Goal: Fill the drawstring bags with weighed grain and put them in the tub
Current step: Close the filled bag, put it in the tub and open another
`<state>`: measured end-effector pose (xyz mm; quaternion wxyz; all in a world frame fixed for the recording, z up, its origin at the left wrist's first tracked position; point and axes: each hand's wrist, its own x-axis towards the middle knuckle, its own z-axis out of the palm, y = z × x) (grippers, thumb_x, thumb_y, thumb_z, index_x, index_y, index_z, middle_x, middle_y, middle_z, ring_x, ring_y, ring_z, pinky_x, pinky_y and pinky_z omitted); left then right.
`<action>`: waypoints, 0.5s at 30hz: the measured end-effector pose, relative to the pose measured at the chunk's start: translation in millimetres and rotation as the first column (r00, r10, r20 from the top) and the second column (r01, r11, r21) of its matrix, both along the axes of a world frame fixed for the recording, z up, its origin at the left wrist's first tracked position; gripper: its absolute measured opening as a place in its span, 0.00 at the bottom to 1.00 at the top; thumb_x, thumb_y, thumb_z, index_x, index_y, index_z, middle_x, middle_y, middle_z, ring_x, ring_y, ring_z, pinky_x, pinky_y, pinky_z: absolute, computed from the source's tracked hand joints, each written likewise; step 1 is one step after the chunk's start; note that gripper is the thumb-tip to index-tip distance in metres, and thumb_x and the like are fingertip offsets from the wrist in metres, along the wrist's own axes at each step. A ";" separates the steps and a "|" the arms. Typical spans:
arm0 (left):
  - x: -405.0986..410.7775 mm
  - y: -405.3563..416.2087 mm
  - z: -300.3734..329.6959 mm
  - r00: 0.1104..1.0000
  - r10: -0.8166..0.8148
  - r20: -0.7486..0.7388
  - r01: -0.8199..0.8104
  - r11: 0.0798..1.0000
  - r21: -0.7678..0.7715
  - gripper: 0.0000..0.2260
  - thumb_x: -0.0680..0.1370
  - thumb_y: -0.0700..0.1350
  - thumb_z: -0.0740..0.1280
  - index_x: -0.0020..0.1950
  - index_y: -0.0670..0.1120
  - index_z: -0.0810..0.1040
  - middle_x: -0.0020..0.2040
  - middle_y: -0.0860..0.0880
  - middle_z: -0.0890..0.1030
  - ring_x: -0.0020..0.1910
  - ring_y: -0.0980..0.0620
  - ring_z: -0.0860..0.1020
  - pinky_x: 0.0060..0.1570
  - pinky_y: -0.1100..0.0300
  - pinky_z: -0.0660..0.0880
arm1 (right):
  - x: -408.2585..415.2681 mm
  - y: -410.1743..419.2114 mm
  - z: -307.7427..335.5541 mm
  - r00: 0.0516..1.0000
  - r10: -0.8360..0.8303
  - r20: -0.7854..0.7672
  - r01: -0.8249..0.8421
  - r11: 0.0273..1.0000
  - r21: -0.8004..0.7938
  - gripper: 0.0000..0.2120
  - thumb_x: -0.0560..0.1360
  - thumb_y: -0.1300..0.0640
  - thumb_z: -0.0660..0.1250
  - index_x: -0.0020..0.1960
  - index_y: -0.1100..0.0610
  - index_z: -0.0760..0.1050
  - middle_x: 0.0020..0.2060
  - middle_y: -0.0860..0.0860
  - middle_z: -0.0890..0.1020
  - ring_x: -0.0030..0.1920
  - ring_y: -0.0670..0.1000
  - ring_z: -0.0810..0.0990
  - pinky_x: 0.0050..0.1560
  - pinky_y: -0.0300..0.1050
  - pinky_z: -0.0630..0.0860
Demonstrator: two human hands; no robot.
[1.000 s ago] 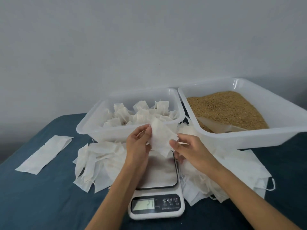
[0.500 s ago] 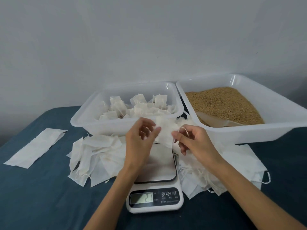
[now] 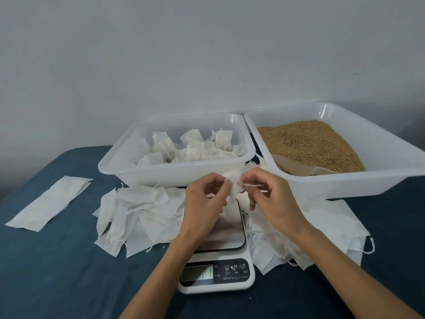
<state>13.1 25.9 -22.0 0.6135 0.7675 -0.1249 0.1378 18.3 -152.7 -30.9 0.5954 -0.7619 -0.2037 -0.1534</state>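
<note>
Both forearms reach forward, left hand [image 3: 204,199] and right hand [image 3: 271,194] close together, fingers curled in a pinching grip.

Scale [image 3: 216,276] display [image 3: 197,273]: pale LCD window on the dark front panel; a faint digit shows at its right end, too blurred to read.
Scale button row [image 3: 235,267]: small white symbols, one a power-like ring; letters beside them smeared, not legible.
Scale small print [image 3: 235,277]: a short white line under the buttons, too small to make out.
Tubs, bags, cloth strips: no writing visible.
</note>
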 end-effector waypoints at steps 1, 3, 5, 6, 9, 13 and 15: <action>-0.3 0.6 1.3 1.000 0.010 0.003 -0.010 1.000 -0.024 0.09 0.82 0.41 0.69 0.41 0.45 0.83 0.32 0.53 0.80 0.29 0.55 0.77 0.30 0.58 0.75 | -0.3 1.0 -1.2 0.999 -0.029 0.043 0.031 0.997 -0.063 0.10 0.80 0.66 0.66 0.51 0.53 0.82 0.42 0.46 0.84 0.33 0.45 0.80 0.37 0.43 0.79; -1.9 0.9 3.3 1.000 -0.008 0.017 0.009 0.999 -0.036 0.10 0.82 0.42 0.69 0.41 0.47 0.83 0.32 0.55 0.80 0.30 0.55 0.76 0.29 0.58 0.74 | -1.7 2.5 -1.5 0.997 -0.055 0.052 0.061 0.992 -0.112 0.10 0.80 0.65 0.67 0.53 0.54 0.85 0.43 0.43 0.84 0.39 0.46 0.82 0.38 0.41 0.78; -3.6 -0.9 4.0 0.997 -0.071 0.030 0.072 0.997 -0.003 0.08 0.82 0.45 0.70 0.43 0.49 0.84 0.36 0.55 0.81 0.35 0.55 0.77 0.31 0.56 0.75 | -2.7 4.1 -0.5 0.999 -0.037 -0.026 0.036 0.998 -0.051 0.08 0.81 0.62 0.67 0.53 0.55 0.85 0.43 0.44 0.83 0.39 0.48 0.81 0.37 0.46 0.79; -4.5 -2.2 4.0 0.995 -0.101 0.026 0.101 0.995 0.015 0.07 0.81 0.46 0.71 0.45 0.49 0.85 0.40 0.55 0.83 0.38 0.53 0.78 0.33 0.53 0.76 | -3.1 4.7 1.7 0.997 -0.008 -0.074 0.009 1.000 0.016 0.08 0.81 0.60 0.67 0.53 0.55 0.85 0.43 0.45 0.83 0.38 0.50 0.81 0.36 0.46 0.80; -4.5 -3.9 2.8 0.994 -0.096 0.049 0.095 0.995 0.036 0.06 0.79 0.49 0.71 0.47 0.50 0.88 0.51 0.53 0.82 0.50 0.51 0.80 0.46 0.49 0.78 | -2.4 2.5 10.1 0.979 0.090 -0.180 -0.048 0.973 0.226 0.13 0.79 0.50 0.68 0.53 0.59 0.85 0.48 0.51 0.85 0.42 0.58 0.82 0.38 0.55 0.83; -1.7 2.4 6.7 0.999 -0.007 0.045 0.008 1.000 -0.021 0.05 0.76 0.48 0.72 0.50 0.53 0.87 0.66 0.56 0.77 0.69 0.59 0.75 0.58 0.65 0.75 | -1.4 -0.7 13.4 0.959 0.192 -0.211 -0.107 0.927 0.360 0.09 0.79 0.58 0.71 0.56 0.62 0.83 0.48 0.58 0.85 0.46 0.54 0.82 0.43 0.49 0.84; -0.1 4.6 7.7 0.996 -0.084 -0.030 0.080 0.988 -0.130 0.04 0.77 0.44 0.72 0.50 0.50 0.87 0.61 0.56 0.82 0.60 0.61 0.79 0.53 0.65 0.76 | -2.8 -0.5 13.5 0.953 0.214 -0.216 -0.115 0.911 0.396 0.08 0.79 0.60 0.70 0.55 0.62 0.83 0.50 0.60 0.85 0.48 0.56 0.83 0.44 0.49 0.84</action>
